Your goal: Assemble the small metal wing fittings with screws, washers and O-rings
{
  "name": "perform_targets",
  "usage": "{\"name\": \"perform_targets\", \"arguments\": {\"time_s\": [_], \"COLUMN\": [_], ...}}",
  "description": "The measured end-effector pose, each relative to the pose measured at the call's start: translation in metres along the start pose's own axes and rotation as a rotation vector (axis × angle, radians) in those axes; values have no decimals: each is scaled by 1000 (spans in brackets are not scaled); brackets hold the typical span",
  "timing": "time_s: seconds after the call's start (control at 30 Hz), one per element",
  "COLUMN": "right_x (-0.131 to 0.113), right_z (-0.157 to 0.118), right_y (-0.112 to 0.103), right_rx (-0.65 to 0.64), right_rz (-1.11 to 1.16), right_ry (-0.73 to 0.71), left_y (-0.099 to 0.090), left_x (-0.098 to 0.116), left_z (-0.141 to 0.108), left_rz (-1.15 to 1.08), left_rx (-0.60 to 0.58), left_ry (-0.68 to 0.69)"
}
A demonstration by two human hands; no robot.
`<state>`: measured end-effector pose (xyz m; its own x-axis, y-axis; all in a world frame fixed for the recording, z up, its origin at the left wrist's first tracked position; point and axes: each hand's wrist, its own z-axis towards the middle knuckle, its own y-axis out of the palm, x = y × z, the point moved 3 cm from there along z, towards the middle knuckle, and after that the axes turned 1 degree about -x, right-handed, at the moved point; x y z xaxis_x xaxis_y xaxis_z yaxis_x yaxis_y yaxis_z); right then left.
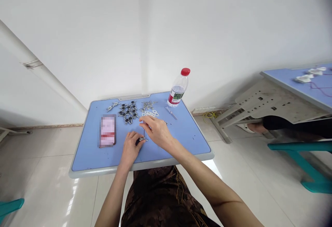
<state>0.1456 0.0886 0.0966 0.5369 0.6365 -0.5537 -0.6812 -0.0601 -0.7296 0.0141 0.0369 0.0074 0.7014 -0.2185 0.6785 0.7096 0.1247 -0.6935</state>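
My left hand (131,147) is closed on a small metal part (142,139), pinning it to the blue desktop near the front edge. Above it, my right hand (157,132) pinches the top of a thin dark shaft (144,133), which looks like a screwdriver. The shaft stands nearly upright, its lower end at the metal part. My fingers hide the handle and much of the part. Just beyond my hands lie a cluster of metal parts with black round centres (128,112), flat silvery plates (150,113) and a heap of small metal pieces (148,105).
A phone (107,131) lies on the left of the blue desk (90,158). At the back right stands a red-capped water bottle (177,92), with a slim clear tube (171,113) before it. Another desk (290,82) and a teal stool (298,147) are to the right.
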Motion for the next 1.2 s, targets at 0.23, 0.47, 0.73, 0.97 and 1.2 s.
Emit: {"name": "perform_targets", "arguments": {"time_s": [0.23, 0.47, 0.73, 0.97, 1.2], "right_x": [-3, -3, 2, -8, -1], "right_z": [-2, 0, -5, -10, -7], "right_y": [-8, -7, -1, 1, 0], "right_rx": [-225, -168, -47, -23, -14], "right_rz": [111, 171, 112, 40, 109], "right_ry": [-127, -40, 16, 14, 20], "left_y": [1, 0, 2, 2, -1], "left_x": [0, 2, -1, 0, -1], "left_z": [1, -1, 0, 0, 0], "left_rz": [2, -8, 17, 25, -14], "left_rx": [19, 3, 1, 22, 13], "left_ry": [7, -1, 6, 13, 7]}}
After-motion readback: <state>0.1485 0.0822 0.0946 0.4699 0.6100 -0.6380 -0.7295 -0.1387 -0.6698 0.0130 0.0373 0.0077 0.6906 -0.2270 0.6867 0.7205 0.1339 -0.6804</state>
